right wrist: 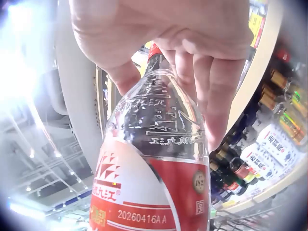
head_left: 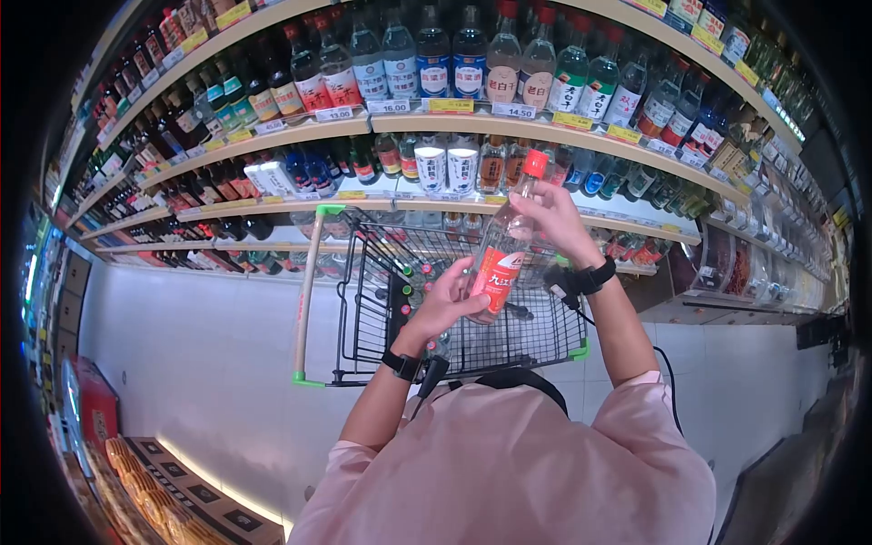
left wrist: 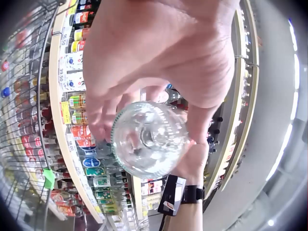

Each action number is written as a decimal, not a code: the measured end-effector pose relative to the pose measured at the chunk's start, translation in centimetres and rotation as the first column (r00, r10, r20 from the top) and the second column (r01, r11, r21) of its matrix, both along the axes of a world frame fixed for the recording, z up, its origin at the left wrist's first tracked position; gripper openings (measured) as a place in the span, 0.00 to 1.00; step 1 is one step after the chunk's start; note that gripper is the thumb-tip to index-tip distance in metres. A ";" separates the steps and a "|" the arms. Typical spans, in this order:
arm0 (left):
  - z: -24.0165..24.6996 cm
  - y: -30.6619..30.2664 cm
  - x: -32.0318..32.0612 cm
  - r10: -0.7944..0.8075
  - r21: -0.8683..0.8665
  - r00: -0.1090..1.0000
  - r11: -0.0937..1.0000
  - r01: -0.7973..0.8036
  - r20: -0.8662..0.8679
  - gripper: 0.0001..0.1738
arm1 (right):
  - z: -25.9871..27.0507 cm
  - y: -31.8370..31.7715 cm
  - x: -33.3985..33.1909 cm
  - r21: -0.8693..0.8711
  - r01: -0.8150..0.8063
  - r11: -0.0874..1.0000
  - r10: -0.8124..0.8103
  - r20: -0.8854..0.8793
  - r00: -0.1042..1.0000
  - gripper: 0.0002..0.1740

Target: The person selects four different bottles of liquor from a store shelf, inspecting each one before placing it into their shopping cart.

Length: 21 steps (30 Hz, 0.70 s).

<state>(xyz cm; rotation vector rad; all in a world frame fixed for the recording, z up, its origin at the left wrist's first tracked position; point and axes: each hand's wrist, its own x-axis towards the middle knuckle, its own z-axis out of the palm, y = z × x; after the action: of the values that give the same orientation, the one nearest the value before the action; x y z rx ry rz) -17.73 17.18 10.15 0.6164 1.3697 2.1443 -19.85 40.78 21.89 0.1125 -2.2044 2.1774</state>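
Observation:
A clear glass liquor bottle [head_left: 491, 277] with a red cap and a red and white label is held tilted above the shopping cart [head_left: 463, 341]. My left hand [head_left: 447, 304] grips its lower part, thumb across the label. Up at the neck, just below the cap, my right hand [head_left: 552, 216] holds it between thumb and fingers. The left wrist view looks straight at the round glass base [left wrist: 149, 139]. Raised lettering on the shoulder and a printed number on the label [right wrist: 144, 214] face the right wrist camera.
Several bottles [head_left: 406, 291] lie or stand in the cart's left part. Ahead, curved in this view, a shelf [head_left: 427, 123] carries rows of liquor bottles with price tags. Bulk bins [head_left: 727, 263] stand at right; packaged goods [head_left: 150, 490] are at lower left.

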 end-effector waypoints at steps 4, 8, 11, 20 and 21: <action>2.6 -0.9 1.1 0.008 0.050 0.990 0.999 -0.015 0.141 0.35 | 0.2 -1.2 -1.2 0.007 -0.017 1.000 0.017 0.067 0.998 0.17; 4.4 -0.6 2.1 0.118 0.039 0.986 0.992 -0.123 0.113 0.31 | 0.2 -1.5 -2.7 -0.038 -0.092 0.995 0.094 0.082 0.992 0.21; 4.1 0.0 2.4 0.219 0.025 0.976 0.975 -0.219 -0.008 0.33 | 1.0 -2.0 -2.8 -0.221 -0.138 0.965 0.173 0.150 0.973 0.21; 5.2 -1.8 3.2 -0.259 0.536 0.900 0.844 0.034 0.351 0.33 | 4.7 -3.6 -1.4 -0.235 -0.211 0.949 0.227 0.043 0.973 0.20; 3.3 -1.9 2.7 -0.327 0.572 0.859 0.819 0.048 0.395 0.39 | 3.7 -3.0 -2.5 -0.202 -0.281 0.938 0.286 -0.005 0.958 0.17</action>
<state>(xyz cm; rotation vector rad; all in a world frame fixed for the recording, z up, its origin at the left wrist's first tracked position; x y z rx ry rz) -15.07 15.28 13.43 0.3573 0.3954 2.3042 -22.37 37.77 25.64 0.4245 -2.0744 2.5488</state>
